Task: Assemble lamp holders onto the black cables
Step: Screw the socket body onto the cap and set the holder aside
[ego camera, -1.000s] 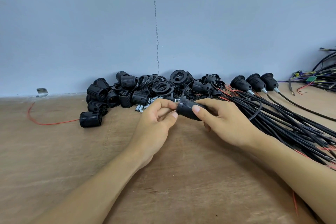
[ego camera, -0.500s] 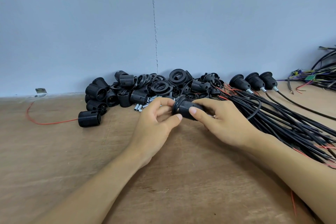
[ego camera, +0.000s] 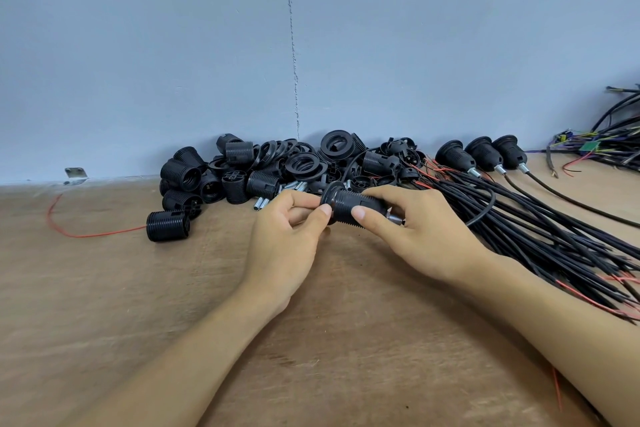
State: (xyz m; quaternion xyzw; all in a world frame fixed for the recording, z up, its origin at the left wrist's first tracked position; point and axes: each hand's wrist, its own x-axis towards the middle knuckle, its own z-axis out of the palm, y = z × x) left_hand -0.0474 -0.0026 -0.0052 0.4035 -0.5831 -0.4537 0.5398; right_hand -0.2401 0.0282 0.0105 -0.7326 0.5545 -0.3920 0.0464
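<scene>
A person's two hands hold a black threaded lamp holder (ego camera: 344, 206) just above the wooden surface (ego camera: 138, 305), mid-width toward its back edge. The left hand (ego camera: 284, 243) pinches the flanged ring end between thumb and fingers; the right hand (ego camera: 415, 236) curls around the threaded body. A bundle of black cables (ego camera: 540, 229) fans toward the right edge, and loose holder parts (ego camera: 277, 170) are heaped along the back edge.
</scene>
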